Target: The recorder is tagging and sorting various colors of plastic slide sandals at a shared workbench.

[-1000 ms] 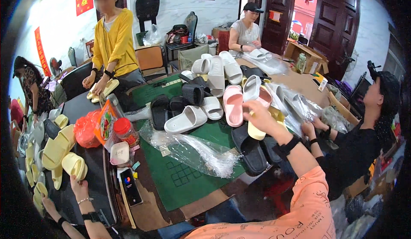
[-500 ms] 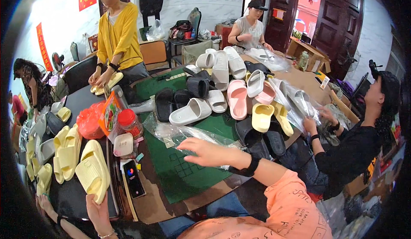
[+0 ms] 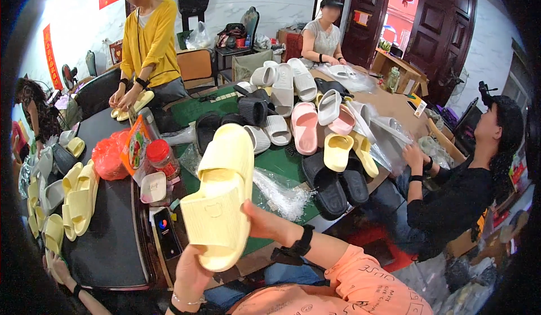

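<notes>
A pair of pale yellow slides (image 3: 217, 202), fitted into each other, is held up in front of me, tilted over the table. My left hand (image 3: 191, 272) grips the lower end from below. At the right side my right hand (image 3: 265, 225) holds the edge, its fingertips partly hidden behind the slides. A small outline is embossed on the nearer strap. Beyond lies a heap of loose slides in grey, black, pink and yellow, among them a pink slide (image 3: 305, 129) and a black slide (image 3: 324, 185). Clear plastic bags (image 3: 282, 194) spread over the green mat (image 3: 225, 253).
At the left, a red-lidded jar (image 3: 162, 158), a red plastic bag (image 3: 111, 156) and a phone (image 3: 165, 233) sit near yellow slides (image 3: 81, 199) on a black table (image 3: 118, 230). Co-workers in yellow (image 3: 152, 44), pale grey (image 3: 322, 38) and black (image 3: 451, 185) handle slides and bags around the table.
The yellow slides have moved from the left table to in front of me. My right hand, open over the plastic bags before, now holds them together with my left.
</notes>
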Demonstrator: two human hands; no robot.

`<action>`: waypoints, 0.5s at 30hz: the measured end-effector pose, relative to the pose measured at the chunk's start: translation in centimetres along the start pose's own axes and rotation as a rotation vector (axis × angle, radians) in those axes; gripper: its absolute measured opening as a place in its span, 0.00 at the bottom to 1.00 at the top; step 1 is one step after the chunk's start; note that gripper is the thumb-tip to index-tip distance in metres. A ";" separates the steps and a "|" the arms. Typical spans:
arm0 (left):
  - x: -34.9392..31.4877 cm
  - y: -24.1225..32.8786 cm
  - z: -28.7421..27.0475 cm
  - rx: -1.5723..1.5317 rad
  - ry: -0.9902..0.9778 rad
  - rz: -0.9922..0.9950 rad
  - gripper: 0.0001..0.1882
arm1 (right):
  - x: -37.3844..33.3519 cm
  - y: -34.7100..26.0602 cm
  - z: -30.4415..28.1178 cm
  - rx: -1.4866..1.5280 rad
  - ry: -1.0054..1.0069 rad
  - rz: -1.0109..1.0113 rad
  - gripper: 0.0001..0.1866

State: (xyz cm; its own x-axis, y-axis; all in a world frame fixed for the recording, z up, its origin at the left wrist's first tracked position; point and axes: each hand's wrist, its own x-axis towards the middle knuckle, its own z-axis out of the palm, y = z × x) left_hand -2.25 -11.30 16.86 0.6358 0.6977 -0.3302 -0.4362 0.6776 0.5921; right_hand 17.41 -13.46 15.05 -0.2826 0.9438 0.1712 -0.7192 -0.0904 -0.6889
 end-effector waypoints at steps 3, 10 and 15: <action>1.4 -1.9 0.4 0.018 -0.086 -0.020 0.21 | -1.6 -0.8 -0.6 -0.053 0.121 -0.023 0.43; 3.5 -4.2 -0.4 -0.049 -0.076 -0.211 0.16 | -3.9 0.0 -2.9 -0.252 0.372 -0.334 0.43; 3.5 -2.7 -3.1 0.168 -0.093 -0.172 0.17 | -5.4 -3.7 -4.0 -0.045 0.605 -0.566 0.29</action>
State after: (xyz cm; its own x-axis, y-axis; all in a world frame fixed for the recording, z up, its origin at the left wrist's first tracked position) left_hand -0.80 -9.92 11.83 0.7505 0.5458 -0.3727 -0.2092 0.7312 0.6493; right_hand 24.15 -16.91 13.86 0.5140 0.8518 0.1012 -0.6201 0.4505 -0.6423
